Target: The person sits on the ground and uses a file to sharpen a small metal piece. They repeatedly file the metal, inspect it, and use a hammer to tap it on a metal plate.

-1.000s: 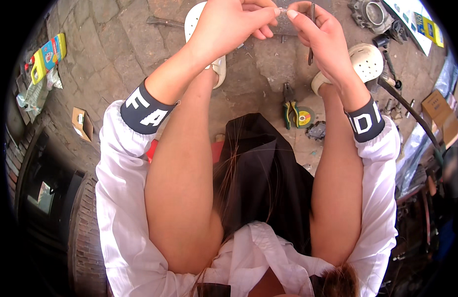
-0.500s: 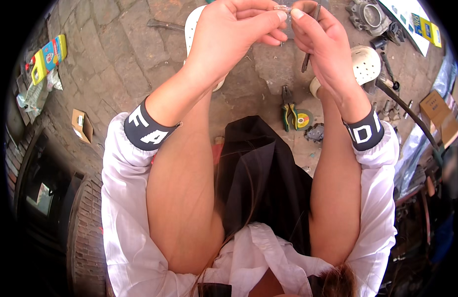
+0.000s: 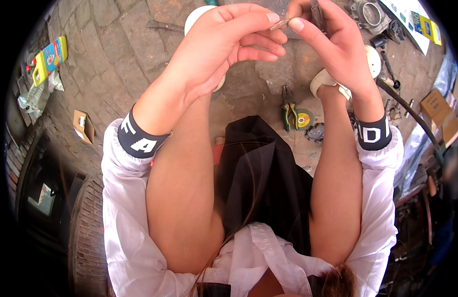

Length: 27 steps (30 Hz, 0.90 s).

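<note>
At the top, between my knees and feet, my left hand (image 3: 239, 34) pinches a small, flat, brownish metal-looking piece (image 3: 279, 25) between thumb and forefinger. Its other fingers are loosely curled. My right hand (image 3: 333, 37) touches the other end of this piece with its thumb tip and forefinger. A slim dark metal tool (image 3: 316, 15) is tucked among the right hand's fingers; its exact kind is hard to make out. Below the hands, pliers with green and yellow handles (image 3: 290, 111) lie on the paving beside a yellow-centred grinding disc (image 3: 303, 120).
A metal housing (image 3: 370, 14) and a yellow-blue package (image 3: 427, 29) sit at upper right. Cardboard boxes (image 3: 439, 109), a dark bar (image 3: 407, 109) and several sockets lie right. At left are a yellow jug (image 3: 50, 59) and small carton (image 3: 83, 126). A hammer-like tool (image 3: 165, 24) lies upper left.
The small piece has tilted and moved slightly down. My left hand has shifted down with its lower fingers spreading; my right hand has turned, and the dark tool has swung up with it.
</note>
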Each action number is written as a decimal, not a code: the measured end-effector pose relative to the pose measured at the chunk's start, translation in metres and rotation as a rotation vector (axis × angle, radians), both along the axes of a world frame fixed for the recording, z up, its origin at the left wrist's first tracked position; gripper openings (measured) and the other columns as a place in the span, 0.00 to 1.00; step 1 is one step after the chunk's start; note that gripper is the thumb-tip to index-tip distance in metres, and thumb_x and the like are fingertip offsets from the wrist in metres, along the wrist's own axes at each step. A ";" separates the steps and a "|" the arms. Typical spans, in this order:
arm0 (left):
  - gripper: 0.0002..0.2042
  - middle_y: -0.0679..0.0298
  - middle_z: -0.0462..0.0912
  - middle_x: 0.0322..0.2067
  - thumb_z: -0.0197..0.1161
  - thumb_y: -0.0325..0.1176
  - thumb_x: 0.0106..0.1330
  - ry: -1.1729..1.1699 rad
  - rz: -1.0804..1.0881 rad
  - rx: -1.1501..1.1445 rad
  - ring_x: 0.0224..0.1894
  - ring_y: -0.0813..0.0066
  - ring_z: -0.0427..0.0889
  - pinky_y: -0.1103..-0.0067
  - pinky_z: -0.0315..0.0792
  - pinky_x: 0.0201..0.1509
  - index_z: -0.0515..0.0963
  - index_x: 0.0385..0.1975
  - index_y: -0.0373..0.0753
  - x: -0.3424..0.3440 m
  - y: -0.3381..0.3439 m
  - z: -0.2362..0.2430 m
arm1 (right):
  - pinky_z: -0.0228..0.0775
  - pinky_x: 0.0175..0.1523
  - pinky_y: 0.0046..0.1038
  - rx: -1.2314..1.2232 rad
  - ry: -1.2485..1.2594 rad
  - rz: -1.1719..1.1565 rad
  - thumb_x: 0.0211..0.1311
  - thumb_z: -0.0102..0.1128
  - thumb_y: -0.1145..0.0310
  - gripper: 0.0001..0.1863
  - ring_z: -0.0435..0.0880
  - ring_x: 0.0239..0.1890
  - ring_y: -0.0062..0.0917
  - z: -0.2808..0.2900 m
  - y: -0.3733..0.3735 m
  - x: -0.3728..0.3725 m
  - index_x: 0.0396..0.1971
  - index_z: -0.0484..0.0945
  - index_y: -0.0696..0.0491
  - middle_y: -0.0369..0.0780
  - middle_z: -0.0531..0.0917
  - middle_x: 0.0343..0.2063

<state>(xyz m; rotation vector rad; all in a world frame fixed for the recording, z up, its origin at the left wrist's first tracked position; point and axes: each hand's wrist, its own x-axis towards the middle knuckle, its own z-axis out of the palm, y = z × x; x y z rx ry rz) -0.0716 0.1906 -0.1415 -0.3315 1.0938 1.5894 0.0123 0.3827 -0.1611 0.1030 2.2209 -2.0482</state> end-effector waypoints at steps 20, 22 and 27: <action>0.05 0.61 0.80 0.35 0.62 0.18 0.64 0.622 0.201 0.257 0.33 0.75 0.84 0.82 0.81 0.38 0.77 0.37 0.30 0.016 -0.010 0.008 | 0.49 0.26 0.14 -0.145 -0.083 -0.190 0.59 0.65 0.75 0.08 0.60 0.22 0.06 0.046 -0.033 0.007 0.37 0.76 0.56 0.26 0.70 0.23; 0.06 0.61 0.79 0.35 0.60 0.16 0.64 0.655 0.221 0.279 0.33 0.74 0.84 0.81 0.82 0.38 0.76 0.38 0.29 0.017 -0.010 0.013 | 0.47 0.25 0.14 -0.069 -0.004 -0.194 0.58 0.64 0.76 0.08 0.60 0.22 0.06 0.048 -0.036 0.006 0.36 0.76 0.56 0.26 0.71 0.23; 0.08 0.59 0.81 0.35 0.64 0.15 0.58 0.983 0.164 0.083 0.34 0.75 0.84 0.82 0.81 0.37 0.78 0.36 0.30 0.021 -0.006 0.022 | 0.66 0.25 0.19 0.190 0.199 -0.242 0.49 0.66 0.76 0.09 0.76 0.22 0.18 0.043 -0.037 0.007 0.32 0.78 0.54 0.35 0.76 0.24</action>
